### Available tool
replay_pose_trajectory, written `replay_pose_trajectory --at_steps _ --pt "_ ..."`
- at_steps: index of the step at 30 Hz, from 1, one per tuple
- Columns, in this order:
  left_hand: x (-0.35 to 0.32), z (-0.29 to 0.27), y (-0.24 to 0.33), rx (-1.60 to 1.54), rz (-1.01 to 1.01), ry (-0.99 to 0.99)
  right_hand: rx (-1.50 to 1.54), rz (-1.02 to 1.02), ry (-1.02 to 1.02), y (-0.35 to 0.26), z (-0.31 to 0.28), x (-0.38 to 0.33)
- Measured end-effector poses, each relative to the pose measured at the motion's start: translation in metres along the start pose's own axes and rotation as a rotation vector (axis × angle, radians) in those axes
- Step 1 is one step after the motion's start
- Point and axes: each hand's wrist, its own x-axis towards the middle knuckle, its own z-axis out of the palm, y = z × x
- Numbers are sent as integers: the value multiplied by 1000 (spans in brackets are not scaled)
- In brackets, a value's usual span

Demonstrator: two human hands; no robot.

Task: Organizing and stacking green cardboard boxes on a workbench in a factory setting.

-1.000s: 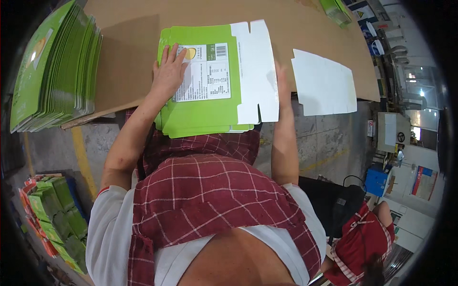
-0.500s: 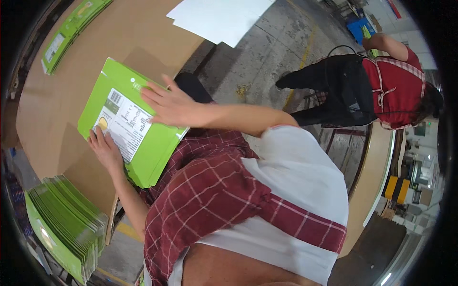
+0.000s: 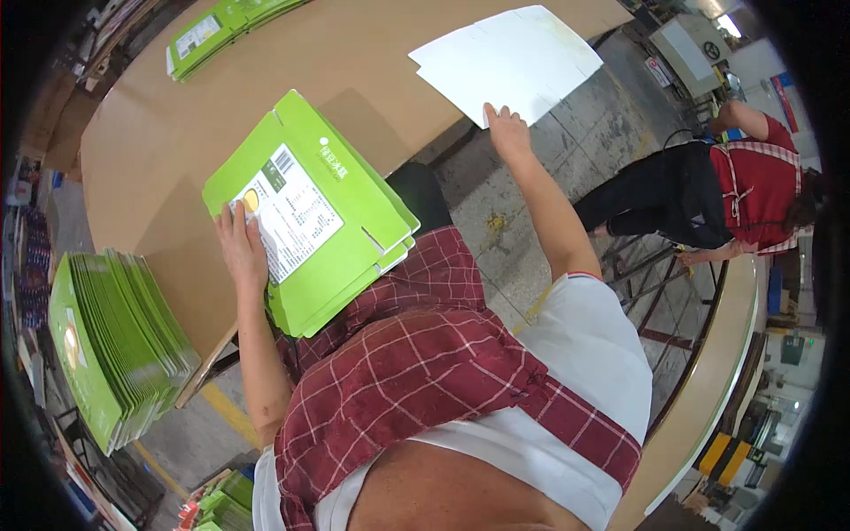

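The person's left hand lies flat, fingers spread and gripping nothing, on the top sheet of a small pile of flattened bright green cardboard cartons with a white printed label. This pile sits at the near edge of the brown cardboard-covered counter and overhangs it toward the person's red checked apron. The right hand reaches out to a white flat sheet of cut cardboard at the counter's far right edge; its fingers rest on the sheet's near edge, but whether they pinch it or only touch it cannot be told. To the left, a thick row of green flattened cartons stands on edge beside the counter. Another flat bundle of green cartons lies at the far end. On the right, another person in a red top bends over, well apart.
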Motion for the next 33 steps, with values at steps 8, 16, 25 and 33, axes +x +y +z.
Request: replay_pose_trajectory --at_steps 8,16,25,33 --pt "-18 8 4 9 34 68 708 -323 33 -29 -109 -57" --pt "-26 23 10 64 -145 -17 1988 -303 -230 -94 -217 -164" --pt "-26 0 -1 -1007 -170 120 2041 -121 -883 -184 -86 -197" --pt "-28 6 -3 58 -135 -55 1217 -516 -1006 -102 -135 -173"
